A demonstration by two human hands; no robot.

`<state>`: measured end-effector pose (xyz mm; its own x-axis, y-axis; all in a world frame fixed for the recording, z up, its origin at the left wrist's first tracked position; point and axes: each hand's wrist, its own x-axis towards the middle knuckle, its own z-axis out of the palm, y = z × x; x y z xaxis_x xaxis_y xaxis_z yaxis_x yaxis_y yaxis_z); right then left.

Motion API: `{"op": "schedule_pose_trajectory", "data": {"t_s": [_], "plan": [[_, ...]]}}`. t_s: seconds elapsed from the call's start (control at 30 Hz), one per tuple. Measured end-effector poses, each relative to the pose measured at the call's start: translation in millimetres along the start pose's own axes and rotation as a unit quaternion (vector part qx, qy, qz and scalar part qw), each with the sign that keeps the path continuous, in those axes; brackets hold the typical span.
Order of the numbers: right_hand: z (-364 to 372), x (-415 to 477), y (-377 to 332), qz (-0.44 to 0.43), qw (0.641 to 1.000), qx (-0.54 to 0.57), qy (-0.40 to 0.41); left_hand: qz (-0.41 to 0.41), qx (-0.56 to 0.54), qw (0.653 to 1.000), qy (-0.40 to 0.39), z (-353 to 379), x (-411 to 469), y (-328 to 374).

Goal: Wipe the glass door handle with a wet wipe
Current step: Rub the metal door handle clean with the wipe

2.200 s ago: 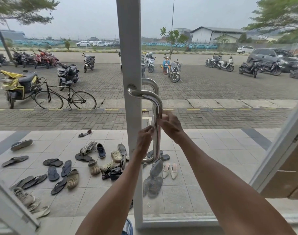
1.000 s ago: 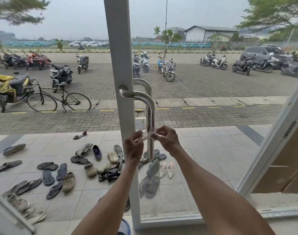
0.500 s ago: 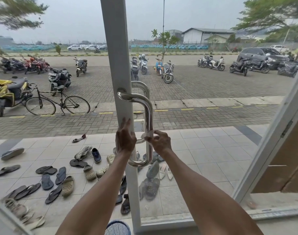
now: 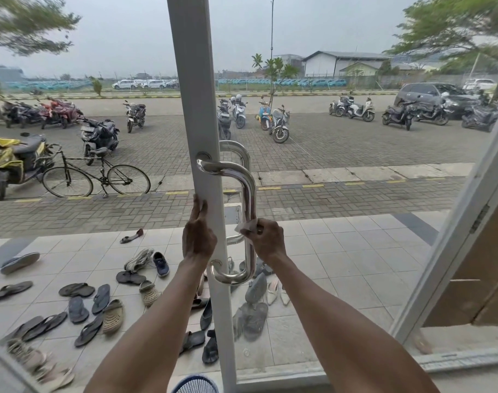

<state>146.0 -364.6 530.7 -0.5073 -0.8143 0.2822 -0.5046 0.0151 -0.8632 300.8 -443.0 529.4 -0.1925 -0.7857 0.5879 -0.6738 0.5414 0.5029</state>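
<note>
A polished steel D-shaped handle (image 4: 249,191) is fixed to the white frame (image 4: 197,109) of the glass door. My right hand (image 4: 267,239) pinches a small crumpled wet wipe (image 4: 245,227) against the handle's vertical bar, a little below its middle. My left hand (image 4: 198,234) lies flat on the white frame beside the handle, fingers straight and pointing up. A second handle shows through the glass on the outer side.
An open door leaf with a white frame (image 4: 452,236) slants at the right. Through the glass, several sandals and shoes (image 4: 100,302) lie on the tiled porch, with a bicycle (image 4: 96,177) and parked motorbikes beyond. A blue mesh object (image 4: 197,388) sits at the bottom edge.
My left hand let go of the wipe and moved up onto the door frame, flat. My right hand keeps the wipe on the handle bar. The view shifted slightly.
</note>
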Motion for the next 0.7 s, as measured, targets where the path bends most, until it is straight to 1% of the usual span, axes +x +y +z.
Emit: {"op": "schedule_pose_trajectory", "data": {"t_s": [0.2,0.37,0.5,0.6,0.7], "plan": [[-7,6,-32,-0.059,0.997,0.005,0.051,0.025,0.032,0.997,-0.062,-7,-3,-16],[-23,20,-70,-0.108,0.990,0.002,0.086,0.020,0.035,0.995,-0.090,-12,-4,-12],[-36,31,-96,-0.154,0.984,-0.053,0.071,0.017,0.038,0.994,-0.102,-16,-3,-6],[-39,37,-108,-0.166,0.980,-0.097,0.045,0.014,0.031,0.994,-0.107,-17,-4,-2],[-39,36,-120,-0.180,0.970,-0.158,0.046,0.008,0.023,0.994,-0.107,-18,-7,3]]}}
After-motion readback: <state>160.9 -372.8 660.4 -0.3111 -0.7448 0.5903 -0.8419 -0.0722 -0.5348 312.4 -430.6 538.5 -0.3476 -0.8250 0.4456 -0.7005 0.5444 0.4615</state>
